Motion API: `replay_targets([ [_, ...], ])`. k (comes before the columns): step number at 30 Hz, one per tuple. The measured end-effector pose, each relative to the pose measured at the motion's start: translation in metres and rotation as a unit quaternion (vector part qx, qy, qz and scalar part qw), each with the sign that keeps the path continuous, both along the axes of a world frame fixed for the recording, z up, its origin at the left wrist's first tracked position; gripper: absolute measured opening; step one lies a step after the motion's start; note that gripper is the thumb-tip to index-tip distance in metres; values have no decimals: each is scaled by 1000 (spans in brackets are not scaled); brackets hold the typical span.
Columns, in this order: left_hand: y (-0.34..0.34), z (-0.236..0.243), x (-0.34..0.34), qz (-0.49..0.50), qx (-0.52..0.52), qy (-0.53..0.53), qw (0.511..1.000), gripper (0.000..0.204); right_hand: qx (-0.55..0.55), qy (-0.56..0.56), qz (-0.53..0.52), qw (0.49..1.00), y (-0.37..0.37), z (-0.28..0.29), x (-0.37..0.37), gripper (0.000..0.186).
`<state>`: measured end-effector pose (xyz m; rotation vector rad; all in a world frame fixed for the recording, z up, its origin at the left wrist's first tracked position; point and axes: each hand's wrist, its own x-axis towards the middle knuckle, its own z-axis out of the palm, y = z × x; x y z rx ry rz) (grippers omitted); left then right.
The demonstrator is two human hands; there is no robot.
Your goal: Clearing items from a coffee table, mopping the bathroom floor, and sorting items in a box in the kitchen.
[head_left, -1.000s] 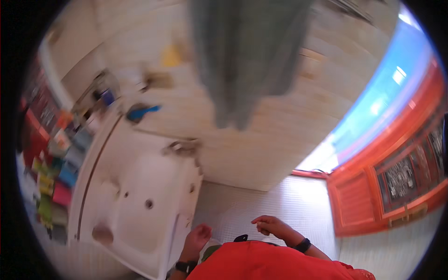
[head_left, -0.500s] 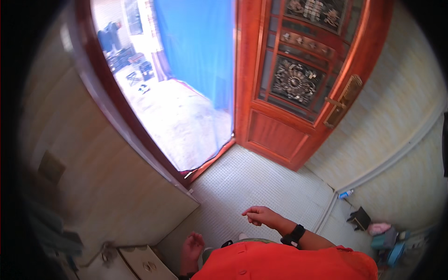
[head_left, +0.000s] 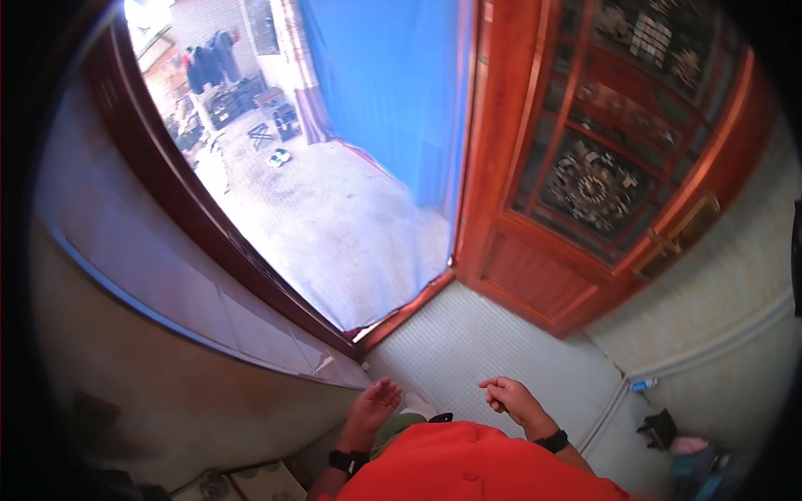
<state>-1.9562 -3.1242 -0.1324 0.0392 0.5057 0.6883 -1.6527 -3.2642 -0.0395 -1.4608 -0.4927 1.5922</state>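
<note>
Both my hands hang in front of my red shirt [head_left: 434,468] over the pale textured floor. My left hand [head_left: 376,404], a dark band on its wrist, is half open with loosely bent fingers, and I see nothing in it. My right hand [head_left: 511,397] has its index finger reaching out and the other fingers curled below it; no object shows in it. Neither hand touches anything. Ahead stands a reddish-brown wooden door [head_left: 535,271], swung open, with ornate glass panels and a brass handle [head_left: 678,238].
A blue curtain [head_left: 384,92] hangs across part of the bright doorway, above a low sill [head_left: 405,305]. Outside are hanging clothes [head_left: 213,63] and a small folding stool [head_left: 260,133]. A dark stand-like object [head_left: 658,429] lies at the right wall. A pale box-like surface [head_left: 266,483] is at lower left.
My view has shifted left and closer to the doorway. My left hand has risen into fuller view. My right hand appears further right in the picture, still without an object.
</note>
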Motion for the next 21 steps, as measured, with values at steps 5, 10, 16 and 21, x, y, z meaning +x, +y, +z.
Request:
replay_targets([
  [5, 72, 2, 2, -16, 36, 4, 999, 27, 7, -5, 21, 1000, 97, 14, 12, 21],
  [10, 112, 5, 4, 32, 32, 34, 998, 29, 9, 25, 55, 998, 188, 9, 19, 21],
  [16, 148, 11, 9, 126, 1, 91, 988, 30, 17, 30, 170, 985, 313, 5, 31, 22],
  [21, 216, 19, 24, 285, 25, 120, 951, 35, 66, 23, 264, 962, 432, 10, 50, 23],
])
